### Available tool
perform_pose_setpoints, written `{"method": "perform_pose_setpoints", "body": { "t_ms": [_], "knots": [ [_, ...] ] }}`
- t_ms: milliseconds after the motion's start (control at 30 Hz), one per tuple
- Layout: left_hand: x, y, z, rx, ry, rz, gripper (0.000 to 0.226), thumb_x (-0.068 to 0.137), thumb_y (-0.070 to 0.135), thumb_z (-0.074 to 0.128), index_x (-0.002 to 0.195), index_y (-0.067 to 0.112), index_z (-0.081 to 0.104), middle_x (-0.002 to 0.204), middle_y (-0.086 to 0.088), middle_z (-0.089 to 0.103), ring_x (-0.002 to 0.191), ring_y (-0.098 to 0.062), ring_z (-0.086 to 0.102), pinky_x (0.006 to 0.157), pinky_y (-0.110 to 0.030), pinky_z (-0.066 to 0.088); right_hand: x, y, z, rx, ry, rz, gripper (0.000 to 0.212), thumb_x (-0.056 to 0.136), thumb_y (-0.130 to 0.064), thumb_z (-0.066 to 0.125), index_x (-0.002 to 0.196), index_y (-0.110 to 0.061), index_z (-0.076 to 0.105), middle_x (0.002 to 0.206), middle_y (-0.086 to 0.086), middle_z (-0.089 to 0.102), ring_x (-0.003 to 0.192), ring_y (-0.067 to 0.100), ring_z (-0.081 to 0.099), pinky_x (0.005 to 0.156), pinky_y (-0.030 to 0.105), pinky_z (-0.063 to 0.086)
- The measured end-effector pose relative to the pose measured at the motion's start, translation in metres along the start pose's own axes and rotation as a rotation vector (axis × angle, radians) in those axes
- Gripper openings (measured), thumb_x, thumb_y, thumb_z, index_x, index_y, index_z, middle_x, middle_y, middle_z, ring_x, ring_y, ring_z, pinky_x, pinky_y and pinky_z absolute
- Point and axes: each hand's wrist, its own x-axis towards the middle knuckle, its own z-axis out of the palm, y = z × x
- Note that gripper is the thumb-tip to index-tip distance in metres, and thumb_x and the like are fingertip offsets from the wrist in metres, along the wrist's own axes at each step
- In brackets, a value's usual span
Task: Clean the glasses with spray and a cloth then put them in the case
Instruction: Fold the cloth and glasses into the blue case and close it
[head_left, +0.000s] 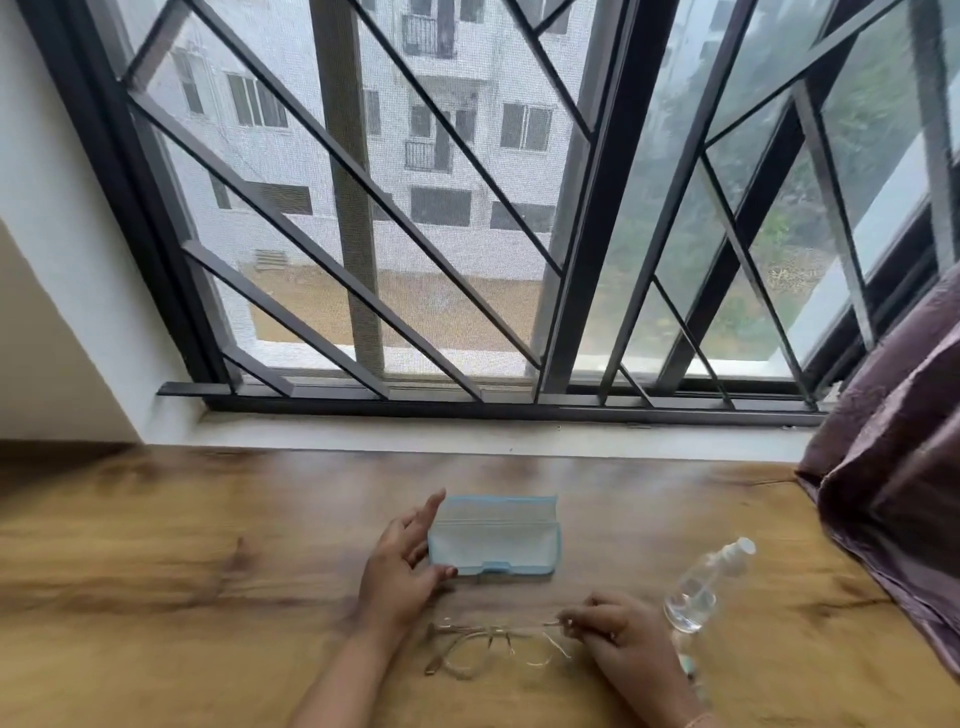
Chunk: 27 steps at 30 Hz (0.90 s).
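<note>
A pale blue glasses case (494, 538) lies open on the wooden table (156, 561), lid raised toward the window. My left hand (402, 564) rests at the case's left end, fingers spread, thumb touching its front edge. Thin-framed glasses (491, 644) lie folded on the table in front of the case. My right hand (621, 642) pinches the right end of the frame. A clear spray bottle (706, 587) with a white nozzle stands just right of that hand. A bit of pale cloth (688, 665) shows behind my right wrist, mostly hidden.
A barred window with a dark frame (467, 400) and a white sill (467, 436) runs along the table's far edge. A purple curtain (893, 467) hangs over the table's right side, close to the bottle.
</note>
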Motion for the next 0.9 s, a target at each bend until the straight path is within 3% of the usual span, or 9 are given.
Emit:
{"method": "perform_pose_setpoints", "body": {
  "t_ms": [67, 167, 267, 400, 533, 667, 800, 900],
  "knots": [
    [0.000, 0.000, 0.000, 0.003, 0.002, 0.002, 0.094, 0.069, -0.010, 0.067, 0.123, 0.061, 0.038, 0.118, 0.005, 0.053, 0.108, -0.003, 0.054, 0.097, -0.010, 0.037, 0.003, -0.007, -0.002, 0.042, 0.100, -0.039, 0.032, 0.063, -0.016, 0.068, 0.079, -0.043, 0.070, 0.074, -0.016, 0.067, 0.061, -0.003, 0.062, 0.055, 0.010, 0.046],
    [-0.001, 0.001, 0.000, -0.001, 0.001, 0.008, 0.093, 0.069, -0.011, 0.067, 0.123, 0.060, 0.039, 0.115, 0.004, 0.054, 0.107, -0.002, 0.055, 0.096, -0.009, 0.037, 0.012, -0.012, -0.004, 0.125, 0.256, -0.038, 0.051, 0.060, -0.005, 0.076, 0.067, -0.055, 0.068, 0.069, -0.023, 0.068, 0.060, -0.005, 0.063, 0.056, 0.010, 0.048],
    [-0.001, 0.002, 0.000, -0.012, 0.010, 0.014, 0.093, 0.068, -0.012, 0.066, 0.123, 0.059, 0.041, 0.114, 0.003, 0.054, 0.107, 0.003, 0.055, 0.097, -0.011, 0.038, 0.028, -0.012, -0.008, 0.210, 0.336, -0.025, 0.057, 0.062, 0.012, 0.076, 0.070, -0.044, 0.073, 0.068, -0.016, 0.070, 0.062, 0.003, 0.066, 0.061, 0.014, 0.051],
    [-0.001, 0.004, 0.000, -0.030, 0.010, 0.025, 0.091, 0.069, -0.013, 0.064, 0.123, 0.056, 0.041, 0.114, 0.002, 0.055, 0.105, 0.007, 0.055, 0.096, -0.012, 0.039, 0.054, -0.017, -0.007, 0.224, 0.438, -0.011, 0.042, 0.064, 0.012, 0.075, 0.072, -0.030, 0.075, 0.074, -0.013, 0.071, 0.064, 0.003, 0.066, 0.063, 0.013, 0.051],
    [-0.001, 0.003, 0.000, -0.031, 0.017, 0.048, 0.086, 0.074, -0.012, 0.062, 0.123, 0.055, 0.042, 0.112, -0.001, 0.055, 0.103, 0.005, 0.056, 0.094, -0.008, 0.039, 0.064, -0.014, 0.009, 0.170, 0.455, -0.001, 0.031, 0.064, 0.012, 0.075, 0.076, -0.016, 0.076, 0.077, -0.023, 0.069, 0.066, 0.002, 0.066, 0.064, 0.015, 0.053],
    [-0.001, 0.003, 0.000, -0.042, 0.016, 0.040, 0.082, 0.075, -0.013, 0.060, 0.125, 0.050, 0.046, 0.111, -0.001, 0.055, 0.105, 0.003, 0.056, 0.095, -0.010, 0.039, 0.068, -0.005, 0.021, 0.147, 0.453, 0.096, 0.027, 0.065, 0.013, 0.073, 0.073, -0.012, 0.077, 0.068, -0.038, 0.063, 0.071, -0.002, 0.065, 0.065, 0.007, 0.049],
    [0.002, -0.004, 0.001, -0.052, 0.026, 0.024, 0.087, 0.072, -0.014, 0.061, 0.122, 0.055, 0.047, 0.115, 0.001, 0.056, 0.106, 0.000, 0.059, 0.098, -0.016, 0.041, 0.066, -0.004, 0.025, 0.274, 0.448, 0.226, 0.046, 0.068, 0.012, 0.071, 0.066, -0.033, 0.070, 0.070, -0.027, 0.069, 0.069, -0.002, 0.065, 0.066, 0.004, 0.047],
    [0.002, -0.006, 0.001, -0.066, 0.028, -0.003, 0.093, 0.069, -0.018, 0.061, 0.120, 0.058, 0.046, 0.117, 0.001, 0.054, 0.107, -0.001, 0.059, 0.099, -0.018, 0.040, 0.067, -0.001, 0.024, 0.230, 0.439, 0.207, 0.039, 0.069, 0.011, 0.071, 0.068, -0.028, 0.072, 0.077, -0.017, 0.069, 0.071, 0.003, 0.064, 0.065, 0.005, 0.046]
  ]
}}
